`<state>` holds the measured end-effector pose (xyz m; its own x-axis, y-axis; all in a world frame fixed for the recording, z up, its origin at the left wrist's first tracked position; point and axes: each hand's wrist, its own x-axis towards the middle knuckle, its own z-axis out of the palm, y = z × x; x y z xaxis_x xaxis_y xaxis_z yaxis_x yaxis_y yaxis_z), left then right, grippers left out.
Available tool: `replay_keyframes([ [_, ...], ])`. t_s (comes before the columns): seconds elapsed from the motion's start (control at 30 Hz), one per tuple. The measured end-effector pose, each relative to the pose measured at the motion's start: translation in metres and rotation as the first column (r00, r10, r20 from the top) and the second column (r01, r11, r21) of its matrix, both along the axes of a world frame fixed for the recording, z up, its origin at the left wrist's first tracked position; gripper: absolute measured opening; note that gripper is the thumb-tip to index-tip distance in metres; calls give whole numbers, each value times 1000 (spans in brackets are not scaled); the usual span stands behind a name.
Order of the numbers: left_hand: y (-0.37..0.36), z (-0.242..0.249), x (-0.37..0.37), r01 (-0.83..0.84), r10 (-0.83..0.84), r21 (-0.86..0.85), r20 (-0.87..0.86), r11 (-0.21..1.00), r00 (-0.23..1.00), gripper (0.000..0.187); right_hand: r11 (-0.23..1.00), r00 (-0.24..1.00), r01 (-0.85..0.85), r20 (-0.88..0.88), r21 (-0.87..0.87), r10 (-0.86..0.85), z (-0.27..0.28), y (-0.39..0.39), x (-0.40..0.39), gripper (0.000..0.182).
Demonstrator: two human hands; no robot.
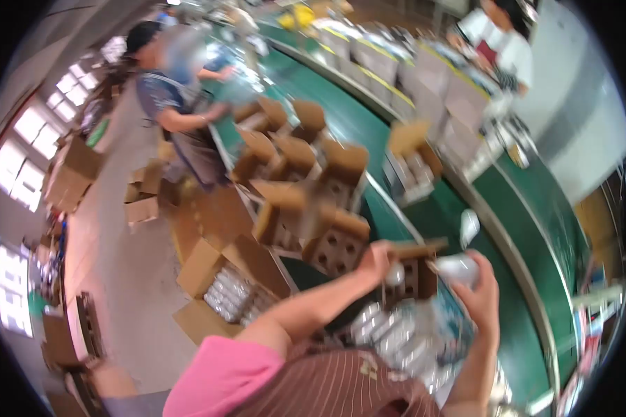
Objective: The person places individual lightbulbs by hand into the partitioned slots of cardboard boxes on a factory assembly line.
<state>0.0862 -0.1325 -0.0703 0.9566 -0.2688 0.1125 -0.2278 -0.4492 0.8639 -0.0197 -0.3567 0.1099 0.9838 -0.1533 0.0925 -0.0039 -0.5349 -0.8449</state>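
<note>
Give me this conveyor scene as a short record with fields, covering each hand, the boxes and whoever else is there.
left hand: holds a small white bottle at an open brown cardboard box with a holed divider
right hand: grips a white plastic bottle
belt: green conveyor belt carrying open boxes and a lone white bottle
floor carton: open box of clear-wrapped bottles
others: person in a dark cap on the left; person in white across the belt
</note>
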Motion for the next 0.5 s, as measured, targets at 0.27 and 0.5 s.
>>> replay_keyframes([
  [0.27,-13,33,-1,130,-116,55,-208,990,971,25,512,962,-260,-176,-819,207,-52,45,13,43],
  [0.5,-15,42,-1,104,-51,193,-261,976,964,28,242,946,-315,-282,-918,162,-104,58,32,16],
])
